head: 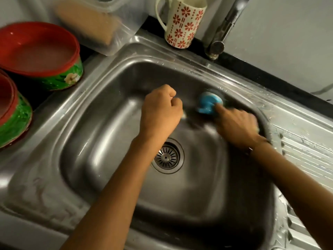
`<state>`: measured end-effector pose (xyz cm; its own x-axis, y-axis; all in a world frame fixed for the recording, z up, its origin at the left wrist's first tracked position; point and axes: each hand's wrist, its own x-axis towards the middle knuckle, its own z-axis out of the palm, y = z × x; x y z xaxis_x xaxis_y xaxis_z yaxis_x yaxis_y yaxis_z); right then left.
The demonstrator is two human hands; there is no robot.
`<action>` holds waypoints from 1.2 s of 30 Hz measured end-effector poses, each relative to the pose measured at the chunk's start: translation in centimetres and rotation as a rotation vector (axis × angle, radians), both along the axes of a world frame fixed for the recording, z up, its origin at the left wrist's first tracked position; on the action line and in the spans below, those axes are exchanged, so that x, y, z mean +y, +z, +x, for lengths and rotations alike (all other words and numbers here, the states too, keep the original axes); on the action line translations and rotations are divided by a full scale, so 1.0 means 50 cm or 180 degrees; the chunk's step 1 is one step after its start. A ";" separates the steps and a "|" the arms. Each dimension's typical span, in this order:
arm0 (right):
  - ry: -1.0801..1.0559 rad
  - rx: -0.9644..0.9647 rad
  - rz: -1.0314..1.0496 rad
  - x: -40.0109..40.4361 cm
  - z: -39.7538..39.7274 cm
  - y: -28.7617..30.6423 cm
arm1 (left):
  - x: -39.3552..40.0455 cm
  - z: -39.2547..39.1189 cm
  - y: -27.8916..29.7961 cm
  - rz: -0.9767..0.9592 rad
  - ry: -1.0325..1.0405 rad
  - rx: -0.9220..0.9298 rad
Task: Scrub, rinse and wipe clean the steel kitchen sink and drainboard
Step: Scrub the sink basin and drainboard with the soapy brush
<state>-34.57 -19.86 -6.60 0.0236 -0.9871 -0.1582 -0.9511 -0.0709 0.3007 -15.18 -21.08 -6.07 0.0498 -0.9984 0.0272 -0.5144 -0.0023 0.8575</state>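
The right hand (236, 127) presses a blue scrubber (209, 103) against the far right wall of the sink (75, 159), fingers stretched forward over the pad and pinning it to the steel; blur hides how the thumb sits. The scrubber lies ahead of that hand, up and away from the drain (167, 156), just below the rim where the basin meets the drainboard (306, 150). The left hand (162, 109) hovers above the basin floor, beyond the drain toward the back wall, curled into a fist; a pale fleck shows at its lower edge, but I cannot tell whether it pinches anything. The right hand is plainly the nearer to the scrubber, and the left is apart from it.

My reading: scrubbing is under way on the back right corner, and the next stroke depends on the pad running along the wall, with the drainboard beside it not yet wiped; droplets sit there.

Farther from the drain, a flowered mug (182, 22) stands behind the sink beside the tap (221, 33), and 2 red-lidded tubs (41, 53) sit left. No writing or brand is legible anywhere.
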 end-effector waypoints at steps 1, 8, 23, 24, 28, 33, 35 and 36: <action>-0.0293 0.0160 0.0057 0.054 -0.037 0.019 | 0.002 -0.001 0.001 0.0022 -0.0040 0.0026; -0.0242 -0.0295 0.0081 -0.040 0.098 -0.035 | 0.018 -0.021 0.002 -0.0024 -0.0277 -0.0033; -0.0894 -0.0922 0.0215 -0.036 0.141 -0.042 | 0.031 -0.034 0.006 0.0066 -0.0556 -0.0337; -0.0958 -0.1356 0.0375 -0.058 0.180 -0.035 | 0.031 -0.035 0.003 0.0021 -0.0571 -0.0420; -0.0770 -0.1111 0.0250 -0.038 0.161 -0.051 | 0.024 -0.027 0.000 -0.0030 -0.0469 -0.0642; -0.1669 -0.0287 -0.0096 0.076 -0.003 -0.086 | 0.027 -0.031 0.000 0.0062 -0.0575 -0.0764; -0.1692 -0.0643 -0.0088 0.037 0.038 -0.102 | 0.029 -0.038 0.002 0.0058 -0.0678 -0.0795; -0.1546 -0.1079 -0.0100 0.007 0.073 -0.106 | 0.030 -0.041 0.001 0.0057 -0.0704 -0.0808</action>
